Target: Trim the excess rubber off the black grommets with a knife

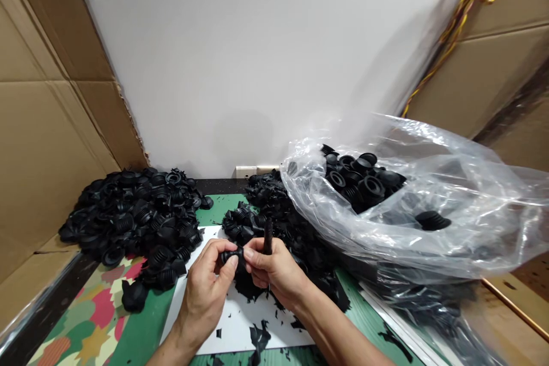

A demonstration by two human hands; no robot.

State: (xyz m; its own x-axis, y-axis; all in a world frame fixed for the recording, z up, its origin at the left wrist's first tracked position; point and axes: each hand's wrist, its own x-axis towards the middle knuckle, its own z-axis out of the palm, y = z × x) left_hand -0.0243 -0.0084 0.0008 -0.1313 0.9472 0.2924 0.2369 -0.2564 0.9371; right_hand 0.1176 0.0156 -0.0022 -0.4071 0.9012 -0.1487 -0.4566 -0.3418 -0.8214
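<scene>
My left hand (pixel 210 283) is closed around a small black rubber part (pixel 232 254), its thumb on the near side and fingers behind. My right hand (pixel 274 271) pinches at the right edge of the same part with thumb and forefinger. A slim black pen-shaped tool (pixel 268 234) stands upright in my right hand; its lower end is mostly hidden. Under both hands lies a white sheet (pixel 240 331) with black rubber scraps (pixel 259 336) on it. Right behind my hands, more black scraps and ribbed parts (pixel 242 220) are heaped.
On the left rises a large pile of ribbed black rubber parts (pixel 141 211). An open clear plastic bag (pixel 377 240) at the right holds several finished-looking black parts (pixel 364 177). Cardboard walls (pixel 47 120) flank the green table (pixel 146 337); a white wall (pixel 257 57) stands behind.
</scene>
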